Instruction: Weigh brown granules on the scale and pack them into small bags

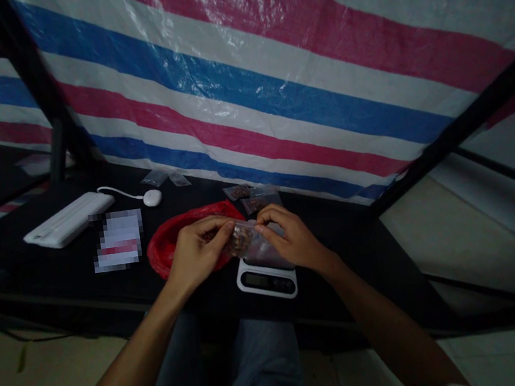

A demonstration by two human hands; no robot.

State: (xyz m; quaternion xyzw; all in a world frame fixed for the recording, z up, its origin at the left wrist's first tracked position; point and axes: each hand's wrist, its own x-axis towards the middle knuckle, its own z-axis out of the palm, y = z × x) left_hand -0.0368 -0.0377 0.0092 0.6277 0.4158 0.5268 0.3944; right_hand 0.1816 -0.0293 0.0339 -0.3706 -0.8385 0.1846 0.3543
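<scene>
In the head view, my left hand (204,250) pinches the left side of 1 clear plastic zip bag (241,241) partly filled with brown pieces, and my right hand (290,236) has thumb and fingers closed at its other side. I hold the bag above the digital scale (269,281), beside the red plastic bag (164,246). Beyond my hands, 2 small filled bags (253,201) lie on the black table (336,214), near the striped tarp (245,103).
</scene>
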